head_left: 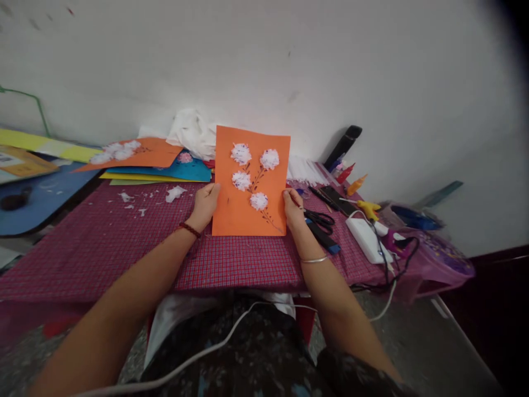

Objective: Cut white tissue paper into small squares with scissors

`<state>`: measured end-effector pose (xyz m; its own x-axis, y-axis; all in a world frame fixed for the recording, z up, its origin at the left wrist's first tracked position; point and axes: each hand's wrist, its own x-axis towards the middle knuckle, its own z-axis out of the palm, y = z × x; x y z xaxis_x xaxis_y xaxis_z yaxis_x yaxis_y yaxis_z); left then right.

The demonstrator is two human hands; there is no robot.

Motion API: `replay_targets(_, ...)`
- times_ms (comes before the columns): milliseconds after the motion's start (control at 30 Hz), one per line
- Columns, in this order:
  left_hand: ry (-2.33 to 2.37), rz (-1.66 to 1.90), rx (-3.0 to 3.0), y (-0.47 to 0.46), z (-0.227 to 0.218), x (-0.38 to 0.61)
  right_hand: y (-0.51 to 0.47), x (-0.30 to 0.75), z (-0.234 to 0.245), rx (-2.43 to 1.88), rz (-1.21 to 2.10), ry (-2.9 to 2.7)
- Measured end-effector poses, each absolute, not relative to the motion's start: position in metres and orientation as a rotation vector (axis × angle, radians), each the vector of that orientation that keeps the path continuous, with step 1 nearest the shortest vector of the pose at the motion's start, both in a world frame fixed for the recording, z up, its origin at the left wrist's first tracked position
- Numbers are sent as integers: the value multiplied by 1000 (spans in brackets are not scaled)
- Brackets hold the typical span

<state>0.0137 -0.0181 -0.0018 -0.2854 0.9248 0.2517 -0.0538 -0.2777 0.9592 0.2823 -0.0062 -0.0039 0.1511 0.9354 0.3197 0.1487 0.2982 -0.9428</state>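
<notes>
An orange sheet of paper (231, 215) is held upright above the table, facing me. Several fluffy white paper flowers (270, 159) with purple flecks are on it, along a dark painted stem with small leaves. My left hand (205, 203) grips the sheet's left edge, and my right hand (293, 207) pinches the right edge. A thin dark stick shows by the right fingers; whether that hand holds it too, I cannot tell. Close to the right hand lie black-handled scissors (321, 220) and a blue-and-black object (324, 238).
Another orange sheet with white flowers (152, 151) tops coloured papers at left, near paper scraps (175, 193) and white crumpled material (192, 132). On the right are a white power strip (367, 240), cables, a yellow-tipped glue gun (369, 209), pointed bottles (356, 184) and a pink basket (430, 270).
</notes>
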Motion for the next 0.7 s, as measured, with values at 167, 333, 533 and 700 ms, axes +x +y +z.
replay_targets(167, 1229, 1665, 1234, -16, -5, 16, -4, 280, -11, -1121, 724, -1224)
replay_targets(333, 1252, 1708, 1330, -20, 1, 16, -2, 276, -11, -1110, 728, -1201)
replay_targets(533, 1252, 1785, 1425, -25, 10, 14, -4, 272, -7, -1111, 740, -1192)
replay_targets(700, 1205, 1762, 1391, -25, 8, 15, -6, 275, -8, -1123, 756, -1202)
